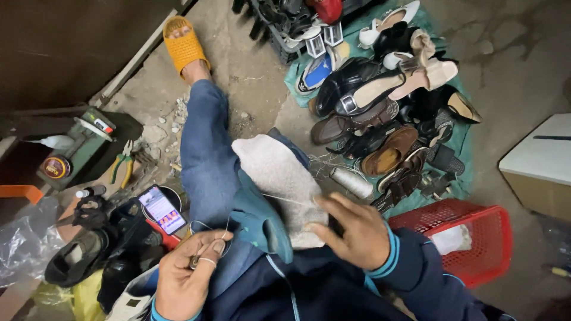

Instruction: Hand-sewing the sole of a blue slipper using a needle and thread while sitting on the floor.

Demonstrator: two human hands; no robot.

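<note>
Hand-stitching a teal shoe, mid-seam

At lower centre, the left hand pinches a small tool with thread pulled taut; the right hand, fingers curled, presses the teal shoe on the lap. Stitching looks under way; how much seam remains is hidden.

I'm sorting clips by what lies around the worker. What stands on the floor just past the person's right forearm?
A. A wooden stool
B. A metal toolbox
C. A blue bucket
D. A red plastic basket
D: a red basket with slotted walls stands on the floor beside the right forearm, while the right hand rests on the shoe on the lap.
</note>
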